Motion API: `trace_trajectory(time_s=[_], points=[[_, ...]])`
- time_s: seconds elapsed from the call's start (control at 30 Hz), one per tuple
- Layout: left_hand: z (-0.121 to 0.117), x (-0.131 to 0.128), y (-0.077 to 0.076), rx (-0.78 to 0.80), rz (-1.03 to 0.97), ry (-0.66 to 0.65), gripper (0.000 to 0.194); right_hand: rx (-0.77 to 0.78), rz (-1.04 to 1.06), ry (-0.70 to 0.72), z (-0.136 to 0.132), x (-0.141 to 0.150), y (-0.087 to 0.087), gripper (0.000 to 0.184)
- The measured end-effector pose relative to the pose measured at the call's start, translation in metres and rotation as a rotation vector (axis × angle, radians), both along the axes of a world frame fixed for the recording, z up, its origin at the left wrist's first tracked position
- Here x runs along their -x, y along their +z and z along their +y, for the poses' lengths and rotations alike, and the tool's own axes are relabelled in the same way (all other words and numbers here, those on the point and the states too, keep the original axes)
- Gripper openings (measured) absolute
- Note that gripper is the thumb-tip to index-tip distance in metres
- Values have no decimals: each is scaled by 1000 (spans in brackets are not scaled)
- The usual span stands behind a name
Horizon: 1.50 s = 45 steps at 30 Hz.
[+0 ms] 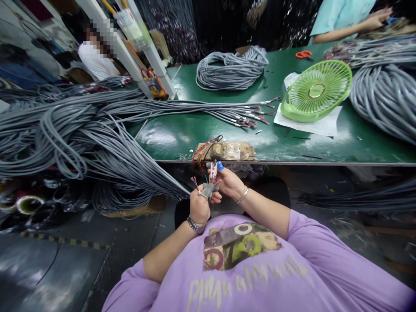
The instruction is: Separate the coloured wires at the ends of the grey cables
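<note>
My left hand is closed round grey cables in front of the table edge. Thin coloured wire ends fan out above its fingers. A grey cover appears to sit on the thumb. Close by on the right, my right hand has its fingers bent in a pinch at the reddish wires. A blue cover caps one fingertip. Beside that fingertip a small pinkish-white piece stands up; its kind is too small to tell. Just beyond, a worn wooden block with red and black leads lies at the table edge.
Long grey cables heap at left and hang over the edge. More cables with stripped ends lie across the green table. Cable coils, a green fan and orange-handled scissors stand farther back. Two people are beyond.
</note>
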<state>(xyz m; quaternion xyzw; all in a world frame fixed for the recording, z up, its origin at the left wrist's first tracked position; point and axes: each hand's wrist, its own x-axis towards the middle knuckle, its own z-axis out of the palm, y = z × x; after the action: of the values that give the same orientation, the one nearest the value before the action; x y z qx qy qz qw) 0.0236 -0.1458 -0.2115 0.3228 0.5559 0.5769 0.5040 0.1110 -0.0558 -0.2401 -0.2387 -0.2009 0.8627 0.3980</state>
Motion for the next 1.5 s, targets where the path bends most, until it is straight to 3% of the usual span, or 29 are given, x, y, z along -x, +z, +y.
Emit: trace_trajectory(time_s=[0.2,0.53,0.73,0.87,1.07,1.27,1.5], points=[[-2,1,1,-4,8,1,30,-36,22,75,-2,-3,0,44],[-7,3,0,-10,31,-14,31,125,104,14,-2,-6,7,33],[-17,7,-3,-28,32,-8,29,77,83,68,0,-10,5,27],[-13,6,2,-18,-3,39,30,13,32,24,-1,-11,3,20],[-5,5,5,6,-63,86,31,-229,-131,-247,-6,-8,-4,38],[-1,1,2,1,-51,65,33,-61,5,-23,0,0,-5,44],[-1,1,-3,18,-34,45,31,75,24,-73,3,5,2,32]])
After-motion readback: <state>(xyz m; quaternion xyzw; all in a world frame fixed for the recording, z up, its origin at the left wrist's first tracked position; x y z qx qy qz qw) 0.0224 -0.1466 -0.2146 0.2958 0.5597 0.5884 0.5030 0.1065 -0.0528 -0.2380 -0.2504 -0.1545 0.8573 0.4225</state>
